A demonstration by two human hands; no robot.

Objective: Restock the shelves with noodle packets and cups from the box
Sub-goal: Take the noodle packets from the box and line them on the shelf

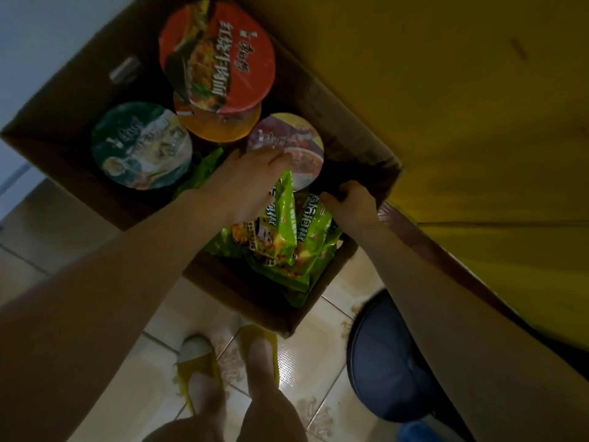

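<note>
Both hands are down in the open box, going for the green noodle packets.

The left hand lies over the top end of the front packet, fingers bent, tips reaching the pink-lidded cup just beyond. Whether it has closed on the packet I cannot tell. The right hand, just beside it, curls over the box's rim, probably to steady the box during the pull. The packets stand on edge between the two hands and lean. Their long axis runs from the hands back toward the person's feet, top ends pointing at the cups. The red-lidded cup and teal-lidded cup sit beyond the left hand.
</note>
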